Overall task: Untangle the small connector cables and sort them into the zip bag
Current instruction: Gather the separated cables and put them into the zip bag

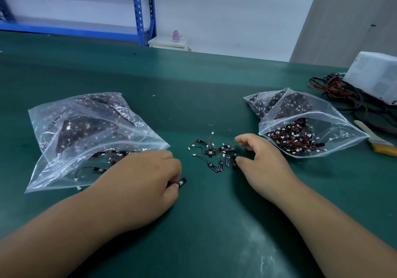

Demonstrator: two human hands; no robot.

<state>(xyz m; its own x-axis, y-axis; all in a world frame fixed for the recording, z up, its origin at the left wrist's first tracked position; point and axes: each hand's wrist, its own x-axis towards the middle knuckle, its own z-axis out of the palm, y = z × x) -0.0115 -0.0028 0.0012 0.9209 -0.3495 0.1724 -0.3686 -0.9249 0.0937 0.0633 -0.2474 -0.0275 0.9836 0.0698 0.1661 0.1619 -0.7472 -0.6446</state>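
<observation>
A small tangle of connector cables [214,153], black tabs with thin red-black wires and white plugs, lies on the green mat between my hands. My left hand [150,174] pinches one black connector tab [182,182] near the mouth of the left zip bag [64,127], which holds several cables. My right hand [257,159] rests with curled fingers at the right edge of the tangle, its thumb touching a black tab [234,164]. To the right lies a second zip bag [322,123], open and full of cables.
A white device [376,75] with a heap of black and red leads [339,91] sits at the far right. Below it lies a brush [376,140]. Blue shelving [141,9] stands beyond the table's far edge.
</observation>
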